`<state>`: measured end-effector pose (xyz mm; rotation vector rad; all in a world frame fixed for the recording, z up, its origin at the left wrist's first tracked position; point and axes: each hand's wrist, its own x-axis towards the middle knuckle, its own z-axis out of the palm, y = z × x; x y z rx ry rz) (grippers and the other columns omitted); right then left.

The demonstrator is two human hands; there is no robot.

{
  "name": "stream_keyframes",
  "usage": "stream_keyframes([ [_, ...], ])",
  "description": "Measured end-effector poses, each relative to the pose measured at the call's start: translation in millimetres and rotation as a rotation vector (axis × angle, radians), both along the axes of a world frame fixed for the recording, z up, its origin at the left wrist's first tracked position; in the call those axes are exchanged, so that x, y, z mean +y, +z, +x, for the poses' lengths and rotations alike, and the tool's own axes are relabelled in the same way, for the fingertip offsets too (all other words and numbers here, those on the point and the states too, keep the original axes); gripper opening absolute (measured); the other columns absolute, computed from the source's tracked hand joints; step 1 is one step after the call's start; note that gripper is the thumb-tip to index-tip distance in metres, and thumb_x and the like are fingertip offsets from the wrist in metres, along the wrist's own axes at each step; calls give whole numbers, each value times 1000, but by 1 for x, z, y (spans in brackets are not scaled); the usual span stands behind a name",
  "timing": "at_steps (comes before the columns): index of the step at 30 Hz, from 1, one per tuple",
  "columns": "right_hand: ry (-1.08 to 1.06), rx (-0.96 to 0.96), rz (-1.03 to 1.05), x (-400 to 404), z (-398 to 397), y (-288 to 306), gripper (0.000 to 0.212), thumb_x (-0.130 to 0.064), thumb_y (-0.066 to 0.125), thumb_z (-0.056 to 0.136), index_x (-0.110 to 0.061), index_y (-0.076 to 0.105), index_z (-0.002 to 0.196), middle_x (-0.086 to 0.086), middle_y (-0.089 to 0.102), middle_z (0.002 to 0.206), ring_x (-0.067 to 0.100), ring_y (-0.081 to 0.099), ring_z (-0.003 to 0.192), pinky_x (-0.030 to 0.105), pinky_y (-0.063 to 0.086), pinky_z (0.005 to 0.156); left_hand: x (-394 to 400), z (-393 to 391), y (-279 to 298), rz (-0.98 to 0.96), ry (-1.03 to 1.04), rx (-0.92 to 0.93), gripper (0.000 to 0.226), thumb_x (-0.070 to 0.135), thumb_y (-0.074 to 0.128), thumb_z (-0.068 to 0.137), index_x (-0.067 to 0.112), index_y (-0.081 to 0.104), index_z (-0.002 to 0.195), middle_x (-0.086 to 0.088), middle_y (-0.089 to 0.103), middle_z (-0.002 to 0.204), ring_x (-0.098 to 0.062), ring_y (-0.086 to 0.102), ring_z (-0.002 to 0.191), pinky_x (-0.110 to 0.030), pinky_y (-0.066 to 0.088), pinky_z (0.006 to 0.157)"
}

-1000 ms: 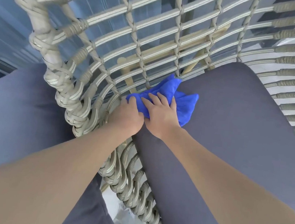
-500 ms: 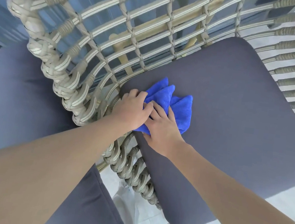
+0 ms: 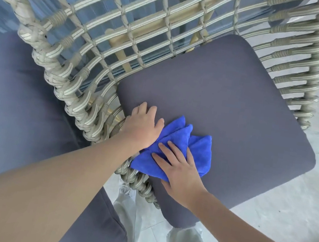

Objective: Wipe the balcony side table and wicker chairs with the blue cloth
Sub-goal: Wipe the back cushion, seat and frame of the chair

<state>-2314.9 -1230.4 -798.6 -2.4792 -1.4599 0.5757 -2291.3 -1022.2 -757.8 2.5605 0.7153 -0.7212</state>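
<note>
Pale floor tiles [image 3: 295, 211] showed beyond the front edge of a grey seat cushion [image 3: 227, 110]. On the cushion's near-left corner lay the bunched blue cloth [image 3: 180, 142]. The right hand [image 3: 178, 169] pressed flat on it, its grip slack with fingers straight. The left hand [image 3: 143, 127] rested beside the cloth at the cushion's edge, fingers spread and holding nothing. Most of the cushion lay bare. The wicker chair [image 3: 70, 96] curved round the back and sides, with a second grey cushion [image 3: 14, 100] beyond its left arm.

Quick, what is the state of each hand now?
Left hand: open, fingers resting on the grey cushion.
Right hand: open, straight fingers pressing the blue cloth onto the cushion.
</note>
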Motion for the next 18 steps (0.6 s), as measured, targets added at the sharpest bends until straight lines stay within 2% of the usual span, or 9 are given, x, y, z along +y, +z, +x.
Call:
stream_keyframes([
  [3,4,-25,-10,-32,-22,0,67,-38,70,82,-29,53,146,-1,45,158,29,38,148,61,34,117,-13,-6,2,-10,-17,24,59,47,37,107,18,31,158,-12,18,168,-31,20,151,-49,31,116],
  [8,15,-48,-14,-89,-49,2,66,-35,52,84,-30,51,150,-2,41,162,27,39,150,56,26,118,-35,-18,8,-19,-137,53,56,48,36,107,21,35,156,-12,15,169,-31,17,153,-48,32,115],
  [12,-29,-22,-55,-131,-65,3,75,-28,58,80,-30,46,154,-4,36,165,23,36,152,53,25,118,-47,-31,8,17,-301,74,55,48,36,107,22,34,156,-12,12,170,-29,13,155,-47,35,114],
  [15,-142,-10,7,-157,-65,5,72,-22,57,82,-30,49,152,-6,38,164,19,35,152,46,30,114,-53,-29,8,43,-332,71,56,48,37,107,23,31,157,-13,12,170,-29,14,155,-46,33,115],
  [18,-418,41,134,-167,-53,12,65,-14,56,81,-28,57,145,-9,45,158,16,42,145,40,36,105,-51,-23,7,81,-377,61,60,47,37,106,25,25,160,-12,10,171,-29,13,156,-45,30,117],
])
